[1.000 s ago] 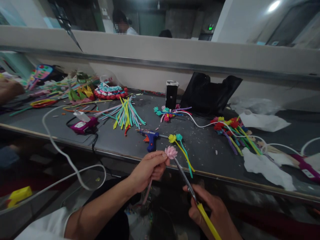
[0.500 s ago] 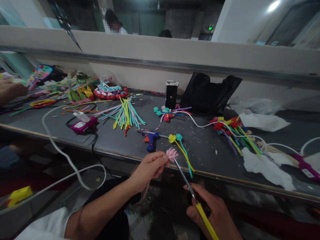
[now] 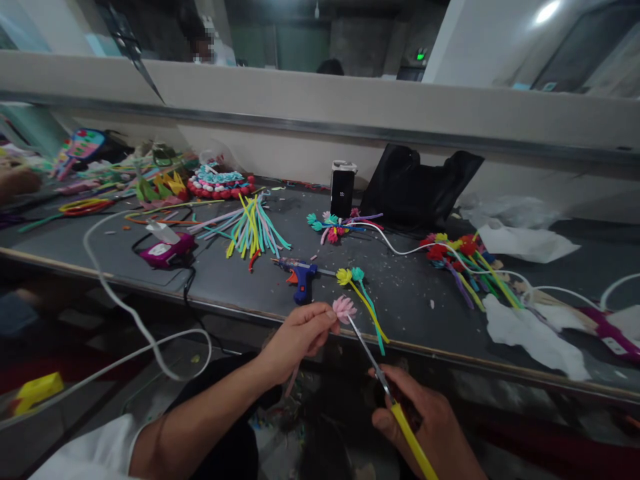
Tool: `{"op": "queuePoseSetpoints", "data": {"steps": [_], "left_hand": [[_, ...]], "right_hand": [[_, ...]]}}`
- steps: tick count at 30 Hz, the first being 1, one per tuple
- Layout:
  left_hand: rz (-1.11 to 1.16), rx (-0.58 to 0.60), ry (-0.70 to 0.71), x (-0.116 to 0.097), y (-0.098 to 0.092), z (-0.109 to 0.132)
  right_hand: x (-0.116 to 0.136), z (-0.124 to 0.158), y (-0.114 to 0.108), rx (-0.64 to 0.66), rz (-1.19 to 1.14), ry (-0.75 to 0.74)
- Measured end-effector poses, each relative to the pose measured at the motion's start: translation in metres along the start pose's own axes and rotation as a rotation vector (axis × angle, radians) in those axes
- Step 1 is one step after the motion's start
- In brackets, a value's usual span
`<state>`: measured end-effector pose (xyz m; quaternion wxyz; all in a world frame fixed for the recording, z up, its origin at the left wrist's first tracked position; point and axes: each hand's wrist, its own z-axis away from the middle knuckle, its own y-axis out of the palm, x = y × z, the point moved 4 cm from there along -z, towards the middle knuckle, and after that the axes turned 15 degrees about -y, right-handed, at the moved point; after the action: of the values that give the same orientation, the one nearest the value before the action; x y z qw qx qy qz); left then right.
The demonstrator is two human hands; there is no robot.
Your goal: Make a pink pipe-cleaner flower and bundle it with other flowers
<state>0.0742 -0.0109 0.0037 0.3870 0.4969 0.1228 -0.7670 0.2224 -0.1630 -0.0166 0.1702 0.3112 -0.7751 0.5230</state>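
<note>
A pink pipe-cleaner flower (image 3: pixel 345 308) is pinched between the thumb and fingers of my left hand (image 3: pixel 305 328), over the table's front edge. Its pink stem hangs down below that hand. In my right hand (image 3: pixel 425 417) are scissors (image 3: pixel 407 427) with yellow handles; their blade tips touch the flower's lower petals. Just beyond lie a yellow flower (image 3: pixel 345 277) and a teal flower (image 3: pixel 358 274), both with long fuzzy stems. To their left a blue hot glue gun (image 3: pixel 301 280) rests on the table, a glue stick showing at its back.
A bundle of pipe cleaners (image 3: pixel 255 230) lies behind the glue gun. Finished flowers (image 3: pixel 335 227) lie before an upright phone (image 3: pixel 343 190). More flowers (image 3: pixel 453 253) and white paper (image 3: pixel 535 340) are at right. A white cable (image 3: pixel 115 300) loops past a purple power strip (image 3: pixel 167 252). Another person's hand (image 3: pixel 17 181) is far left.
My hands, the scissors and the pink flower have barely moved. The other person's hand at far left shifted slightly left, and a person in the background moved left.
</note>
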Motion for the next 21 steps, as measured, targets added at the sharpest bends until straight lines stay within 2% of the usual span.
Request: {"op": "queuePoseSetpoints", "data": {"steps": [10, 14, 21], "left_hand": [[-0.032, 0.009, 0.016, -0.002, 0.002, 0.002], [-0.029, 0.018, 0.021, -0.003, 0.002, 0.001], [-0.023, 0.033, 0.022, -0.003, 0.003, 0.002]], "right_hand": [[-0.006, 0.005, 0.002, 0.012, -0.119, 0.062], [-0.003, 0.005, 0.002, -0.008, -0.287, 0.137], [0.005, 0.004, 0.003, 0.038, -0.623, 0.351]]}}
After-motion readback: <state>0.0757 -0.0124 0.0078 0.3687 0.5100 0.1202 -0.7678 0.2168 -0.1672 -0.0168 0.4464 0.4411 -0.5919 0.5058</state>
